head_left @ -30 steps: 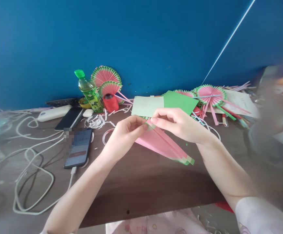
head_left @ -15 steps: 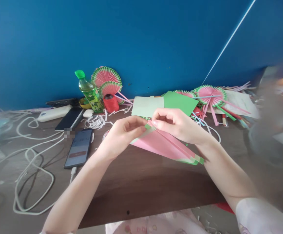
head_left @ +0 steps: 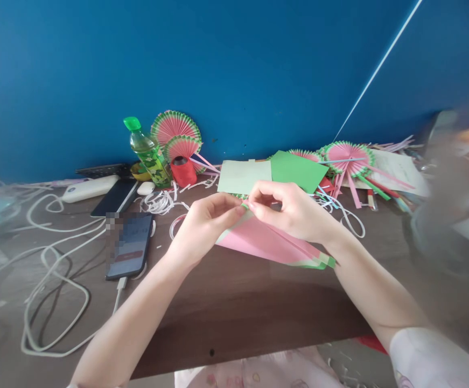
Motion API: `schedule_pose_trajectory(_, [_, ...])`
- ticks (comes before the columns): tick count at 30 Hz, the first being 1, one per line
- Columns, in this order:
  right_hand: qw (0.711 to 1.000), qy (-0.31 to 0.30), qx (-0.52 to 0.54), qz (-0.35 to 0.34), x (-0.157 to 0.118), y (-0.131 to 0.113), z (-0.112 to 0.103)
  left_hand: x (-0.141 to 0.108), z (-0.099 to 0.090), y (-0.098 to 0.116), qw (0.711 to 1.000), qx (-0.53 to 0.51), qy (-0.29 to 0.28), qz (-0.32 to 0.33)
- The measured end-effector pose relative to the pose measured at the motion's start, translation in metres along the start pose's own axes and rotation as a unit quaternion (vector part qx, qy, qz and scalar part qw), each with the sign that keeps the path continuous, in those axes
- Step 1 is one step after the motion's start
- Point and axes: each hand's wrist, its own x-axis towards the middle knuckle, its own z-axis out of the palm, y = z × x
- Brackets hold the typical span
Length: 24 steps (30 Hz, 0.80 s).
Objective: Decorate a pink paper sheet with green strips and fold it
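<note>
A pink paper with green edges (head_left: 266, 242) is held above the brown table, its near right part showing a few narrow folds. My left hand (head_left: 212, 221) pinches its upper left corner between thumb and fingers. Right beside it, my right hand (head_left: 288, 210) pinches the same edge, the fingertips of both hands almost touching. The paper's green-tipped folded end hangs toward my right wrist. Part of the upper edge is hidden behind my fingers.
Behind my hands lie a pale green sheet (head_left: 244, 177) and a green sheet (head_left: 299, 171). Pleated fans (head_left: 349, 159), a bottle (head_left: 149, 153) and a red roll (head_left: 183, 172) stand along the blue wall. A phone (head_left: 131, 245) and white cables (head_left: 84, 302) lie left.
My right hand's fingertips have shifted slightly left, closer to my left fingertips. The paper's right end has risen a little.
</note>
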Motion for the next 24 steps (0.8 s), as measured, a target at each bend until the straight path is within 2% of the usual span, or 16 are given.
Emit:
schedule_pose_trajectory(9, [1.0, -0.021, -0.012, -0.005, 0.0004, -0.0006, -0.0006, 0.0008, 0.0018, -0.0027, 1.0, 0.005, 0.003, 0.005])
schedule_pose_trajectory(15, [0.999, -0.04, -0.007, 0.032, 0.0005, 0.0019, -0.0029, 0.0014, 0.0022, -0.0031, 1.0, -0.002, 0.019, 0.02])
schedule_pose_trajectory(24, [0.996, -0.063, 0.037, 0.041, 0.0028, 0.0058, -0.0012, -0.0018, 0.0035, 0.0001, 0.999, 0.025, -0.01, 0.037])
